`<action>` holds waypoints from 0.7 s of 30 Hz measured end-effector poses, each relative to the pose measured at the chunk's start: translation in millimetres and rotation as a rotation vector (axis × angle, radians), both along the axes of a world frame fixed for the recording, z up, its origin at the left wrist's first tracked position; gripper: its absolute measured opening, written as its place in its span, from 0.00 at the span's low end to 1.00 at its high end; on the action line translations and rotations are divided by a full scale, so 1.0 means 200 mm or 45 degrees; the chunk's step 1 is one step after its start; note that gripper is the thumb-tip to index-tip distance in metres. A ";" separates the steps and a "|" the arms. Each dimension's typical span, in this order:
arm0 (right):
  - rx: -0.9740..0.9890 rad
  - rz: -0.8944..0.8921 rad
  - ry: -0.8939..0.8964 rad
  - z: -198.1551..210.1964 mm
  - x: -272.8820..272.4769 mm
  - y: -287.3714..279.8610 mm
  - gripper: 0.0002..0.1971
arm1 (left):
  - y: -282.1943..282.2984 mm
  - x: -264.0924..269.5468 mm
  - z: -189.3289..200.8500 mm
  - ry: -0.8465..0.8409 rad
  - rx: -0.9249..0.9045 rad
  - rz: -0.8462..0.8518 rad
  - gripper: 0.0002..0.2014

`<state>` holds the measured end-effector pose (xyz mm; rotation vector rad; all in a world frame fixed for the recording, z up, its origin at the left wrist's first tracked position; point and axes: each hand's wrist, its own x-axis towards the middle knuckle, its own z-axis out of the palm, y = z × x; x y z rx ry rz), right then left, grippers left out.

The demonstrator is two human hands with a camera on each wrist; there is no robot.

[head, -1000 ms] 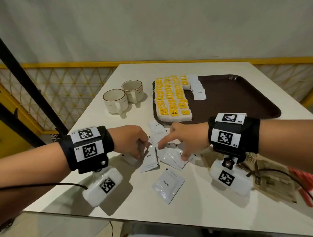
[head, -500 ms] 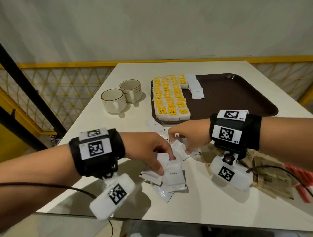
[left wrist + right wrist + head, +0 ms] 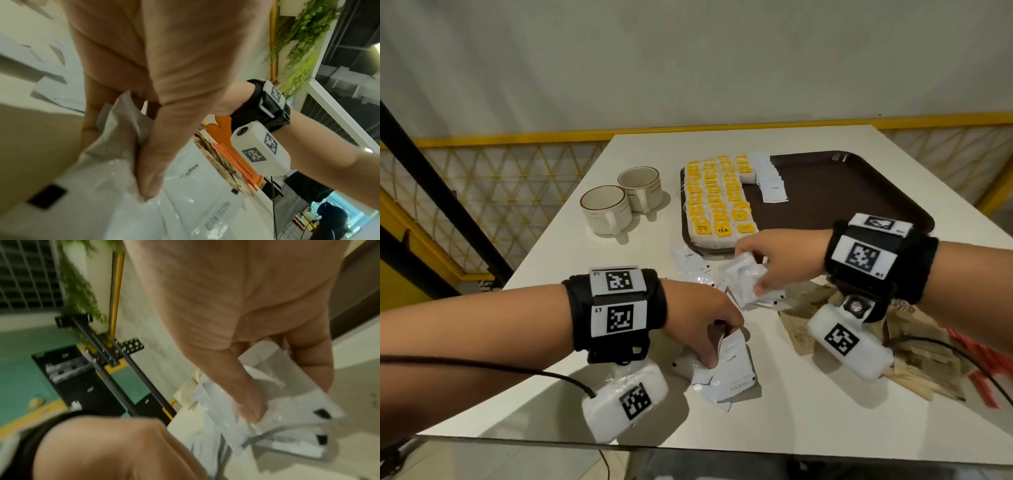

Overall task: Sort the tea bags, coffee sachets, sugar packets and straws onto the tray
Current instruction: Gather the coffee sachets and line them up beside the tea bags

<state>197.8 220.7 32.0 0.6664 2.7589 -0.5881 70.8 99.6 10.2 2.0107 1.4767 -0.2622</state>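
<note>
White coffee sachets (image 3: 732, 371) lie bunched near the table's front, and my left hand (image 3: 705, 337) pinches a few of them between thumb and fingers (image 3: 150, 181). My right hand (image 3: 767, 263) grips another bunch of sachets (image 3: 743, 277) just in front of the tray, thumb on top (image 3: 251, 404). The brown tray (image 3: 859, 192) holds rows of yellow-tagged tea bags (image 3: 717, 202) at its left and a short row of coffee sachets (image 3: 770, 181) beside them. A few loose sachets (image 3: 690, 258) stay on the table. Brown sugar packets (image 3: 914, 363) and red straws (image 3: 979, 370) lie under my right wrist.
Two cream cups (image 3: 621, 202) stand left of the tray. The table's front edge (image 3: 688, 448) runs close below my left wrist. A yellow mesh railing (image 3: 482, 192) borders the table's left and far sides.
My left hand has gathered sachets toward the table's front and keeps pinching them. My right hand has lifted a bunch of sachets off the pile and turned it toward the tray.
</note>
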 end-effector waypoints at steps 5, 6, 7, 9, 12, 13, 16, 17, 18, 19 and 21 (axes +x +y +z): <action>-0.454 -0.323 0.344 0.02 0.15 0.04 0.19 | -0.02 -0.05 -0.03 -0.148 0.054 0.094 0.08; -0.596 -0.386 0.413 0.01 0.18 0.04 0.19 | -0.02 -0.07 -0.03 -0.183 0.074 0.135 0.07; -0.721 -0.433 0.460 0.00 0.21 0.03 0.18 | -0.02 -0.08 -0.04 -0.215 0.091 0.180 0.07; -0.893 -0.470 0.497 -0.03 0.25 0.04 0.17 | -0.02 -0.11 -0.04 -0.260 0.111 0.241 0.08; -1.009 -0.448 0.501 -0.08 0.29 0.04 0.16 | -0.01 -0.12 -0.01 -0.250 0.150 0.262 0.10; -1.007 -0.445 0.506 -0.09 0.30 0.04 0.16 | -0.01 -0.12 0.00 -0.221 0.155 0.257 0.12; -0.970 -0.460 0.529 -0.11 0.29 0.04 0.15 | -0.01 -0.07 -0.01 -0.044 0.205 0.169 0.15; -0.960 -0.472 0.530 -0.11 0.29 0.04 0.15 | -0.01 -0.04 -0.03 0.014 0.232 0.131 0.15; -0.950 -0.480 0.528 -0.11 0.28 0.04 0.15 | -0.01 -0.03 -0.04 0.051 0.243 0.104 0.15; -0.937 -0.481 0.523 -0.11 0.28 0.04 0.15 | 0.00 -0.02 -0.04 0.064 0.231 0.089 0.14; -0.921 -0.466 0.512 -0.10 0.27 0.05 0.15 | 0.01 -0.02 -0.03 0.028 0.174 0.099 0.13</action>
